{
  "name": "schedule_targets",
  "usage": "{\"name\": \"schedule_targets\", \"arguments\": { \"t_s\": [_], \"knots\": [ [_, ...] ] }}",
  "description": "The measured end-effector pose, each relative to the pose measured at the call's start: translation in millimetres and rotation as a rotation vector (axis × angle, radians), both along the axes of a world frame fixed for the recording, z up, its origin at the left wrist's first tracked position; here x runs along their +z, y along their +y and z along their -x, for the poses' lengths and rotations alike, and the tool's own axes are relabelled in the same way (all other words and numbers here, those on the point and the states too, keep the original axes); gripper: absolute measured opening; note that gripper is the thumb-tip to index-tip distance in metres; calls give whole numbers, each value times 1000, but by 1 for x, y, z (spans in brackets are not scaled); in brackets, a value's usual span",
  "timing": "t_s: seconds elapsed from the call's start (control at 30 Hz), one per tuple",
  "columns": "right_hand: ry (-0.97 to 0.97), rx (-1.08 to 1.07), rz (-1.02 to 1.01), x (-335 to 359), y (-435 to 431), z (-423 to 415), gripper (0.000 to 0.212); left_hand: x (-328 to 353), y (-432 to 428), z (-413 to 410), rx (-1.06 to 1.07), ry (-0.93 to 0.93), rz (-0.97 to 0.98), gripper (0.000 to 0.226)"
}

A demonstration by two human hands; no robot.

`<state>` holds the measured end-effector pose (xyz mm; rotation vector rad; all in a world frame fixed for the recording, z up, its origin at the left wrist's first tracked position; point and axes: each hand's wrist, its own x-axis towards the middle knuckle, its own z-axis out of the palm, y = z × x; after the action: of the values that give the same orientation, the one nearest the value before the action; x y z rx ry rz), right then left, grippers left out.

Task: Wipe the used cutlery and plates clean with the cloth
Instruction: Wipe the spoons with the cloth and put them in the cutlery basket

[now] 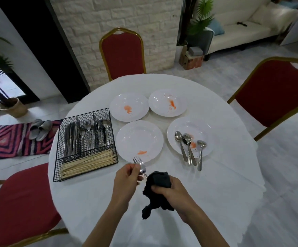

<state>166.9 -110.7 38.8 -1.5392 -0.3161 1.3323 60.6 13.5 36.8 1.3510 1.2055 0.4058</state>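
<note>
My left hand [127,177] grips a metal fork [139,164] by its neck, tines pointing up and away over the near plate [139,138]. My right hand [169,191] is closed on a dark cloth [158,184] bunched around the fork's handle, with a tail of cloth hanging down. Several white plates with orange stains lie on the table: far left [129,106], far right [167,102] and right [191,129]. The right plate carries three spoons [189,145] whose handles stick out over its near rim.
A black wire caddy [84,145] at the left holds knives, forks, spoons and chopsticks. The round table has a white tablecloth [215,184]. Red chairs stand at the far side [122,52], the right [276,93] and the near left [20,202].
</note>
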Motion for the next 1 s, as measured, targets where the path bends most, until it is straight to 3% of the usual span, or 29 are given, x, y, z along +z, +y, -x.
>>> {"name": "schedule_targets", "arguments": {
  "t_s": [0.2, 0.4, 0.57, 0.73, 0.87, 1.0],
  "knots": [
    [-73, -20, 54, -4, 18, 0, 25, -13, -12, 2, -182, 101, 36, 25],
    [-33, -60, 16, -12, 47, 6, 30, -10, 24, -1, 51, 37, 56, 24],
    [-45, -72, 42, -9, 84, 11, 29, -17, 36, 11, -7, 61, 81, 25],
    [30, -52, 66, -17, 104, 25, 27, -35, 100, 25, 114, 87, 126, 23],
    [136, -137, 86, -20, 107, 25, 26, -51, 172, 41, 137, 223, 50, 23],
    [124, -205, 140, -24, 112, 20, 25, -61, 234, 49, 101, 393, -116, 24]
  ]
}}
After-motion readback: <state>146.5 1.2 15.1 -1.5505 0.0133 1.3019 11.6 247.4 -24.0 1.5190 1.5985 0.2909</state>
